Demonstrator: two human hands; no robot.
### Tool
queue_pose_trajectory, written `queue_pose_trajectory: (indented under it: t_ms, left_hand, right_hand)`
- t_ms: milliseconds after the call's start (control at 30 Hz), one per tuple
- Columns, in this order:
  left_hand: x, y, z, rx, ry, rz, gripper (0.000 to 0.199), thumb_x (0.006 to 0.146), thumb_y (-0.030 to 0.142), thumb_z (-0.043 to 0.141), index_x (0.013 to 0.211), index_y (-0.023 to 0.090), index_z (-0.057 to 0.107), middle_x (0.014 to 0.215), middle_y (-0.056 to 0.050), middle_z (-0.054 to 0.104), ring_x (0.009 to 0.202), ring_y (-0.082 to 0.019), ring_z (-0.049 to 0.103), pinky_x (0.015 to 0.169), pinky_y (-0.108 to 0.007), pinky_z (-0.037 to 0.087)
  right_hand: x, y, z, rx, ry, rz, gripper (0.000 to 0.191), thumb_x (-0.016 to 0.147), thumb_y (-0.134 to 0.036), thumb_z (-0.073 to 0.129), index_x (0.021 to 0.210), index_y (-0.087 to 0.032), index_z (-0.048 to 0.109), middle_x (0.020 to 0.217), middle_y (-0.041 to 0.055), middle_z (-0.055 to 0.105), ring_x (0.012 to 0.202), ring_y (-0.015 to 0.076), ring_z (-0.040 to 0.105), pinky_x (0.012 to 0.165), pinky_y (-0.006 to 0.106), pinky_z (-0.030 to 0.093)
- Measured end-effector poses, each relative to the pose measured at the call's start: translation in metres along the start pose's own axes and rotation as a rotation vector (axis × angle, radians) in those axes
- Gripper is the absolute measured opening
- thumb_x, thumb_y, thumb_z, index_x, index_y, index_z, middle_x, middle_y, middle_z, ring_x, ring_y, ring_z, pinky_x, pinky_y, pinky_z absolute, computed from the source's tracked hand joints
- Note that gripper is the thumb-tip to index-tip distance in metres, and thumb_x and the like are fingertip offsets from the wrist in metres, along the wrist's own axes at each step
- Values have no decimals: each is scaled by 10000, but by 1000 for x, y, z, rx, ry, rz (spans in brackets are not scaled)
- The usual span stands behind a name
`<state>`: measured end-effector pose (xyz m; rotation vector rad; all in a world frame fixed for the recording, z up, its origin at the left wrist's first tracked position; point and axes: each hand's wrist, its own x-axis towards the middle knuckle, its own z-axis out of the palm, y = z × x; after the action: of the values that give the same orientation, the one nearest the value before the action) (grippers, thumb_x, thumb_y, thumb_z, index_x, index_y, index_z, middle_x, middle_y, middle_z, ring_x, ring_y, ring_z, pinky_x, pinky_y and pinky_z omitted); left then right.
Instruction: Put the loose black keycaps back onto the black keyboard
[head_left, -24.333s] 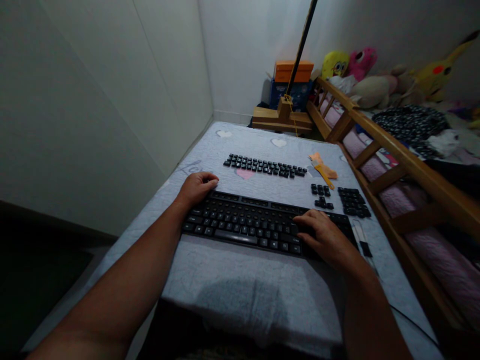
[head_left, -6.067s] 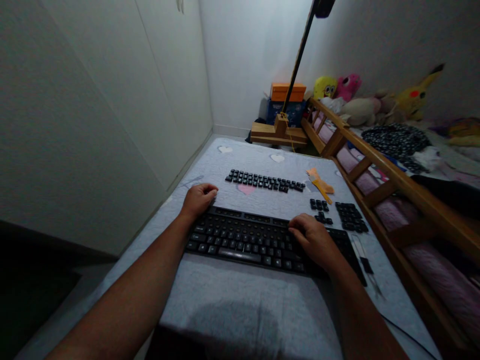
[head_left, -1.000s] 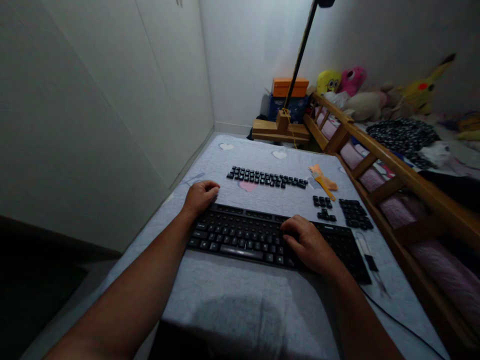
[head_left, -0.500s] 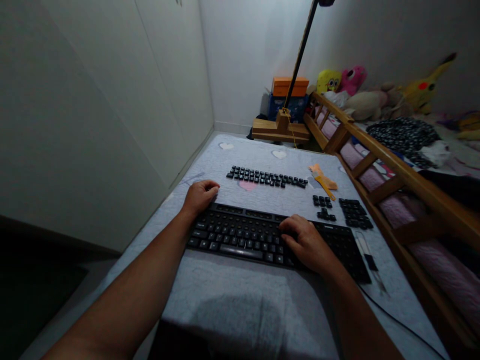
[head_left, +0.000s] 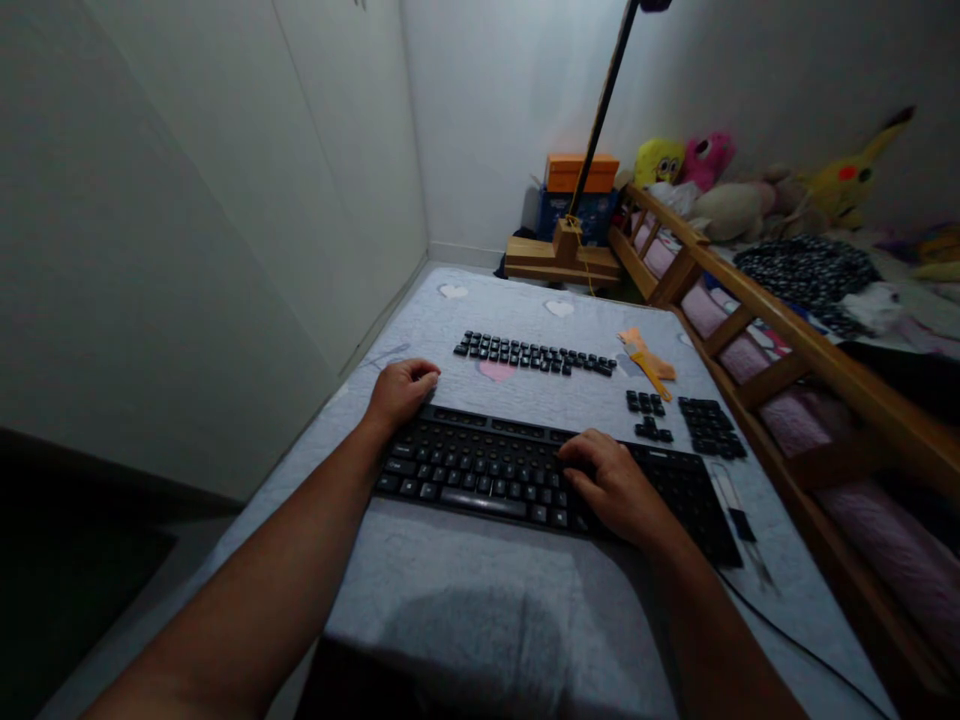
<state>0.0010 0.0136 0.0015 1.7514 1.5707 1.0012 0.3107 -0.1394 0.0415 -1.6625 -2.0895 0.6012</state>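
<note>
A black keyboard [head_left: 480, 503] lies across the cloth-covered table. Its lower rows carry keycaps, while the upper rows and right-hand number block show bare key sockets. My left hand [head_left: 401, 390] rests at the far left corner of the keyboard, fingers curled in and thumb near the index finger; whatever it may hold is hidden. Over the right part of the main key block lies my right hand [head_left: 611, 485], its thumb and bent fingers drawn together at the keys. I cannot make out what is between those fingertips.
Removed keycaps [head_left: 534, 355] stand in rows behind the keyboard. More keycaps [head_left: 709, 427] are grouped at right, near a yellow-handled brush [head_left: 651, 372] on an orange cloth [head_left: 660, 362]. A wire keycap puller [head_left: 741, 524] lies right of the keyboard. A wooden bed rail [head_left: 780, 300] borders the table.
</note>
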Motion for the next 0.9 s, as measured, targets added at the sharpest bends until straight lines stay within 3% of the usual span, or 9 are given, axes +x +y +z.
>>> queue_pose_trajectory:
  t_ms: [900]
  left_hand:
    - [-1, 2, 0, 7, 8, -6, 285, 695, 363, 603, 842, 169, 751, 841, -46, 755, 785, -200, 680, 779, -295, 522]
  right_hand:
    - [2, -4, 5, -24, 61, 19, 135, 865, -144, 535, 852, -226, 641, 901, 40, 643, 900, 210, 578, 832, 354, 406]
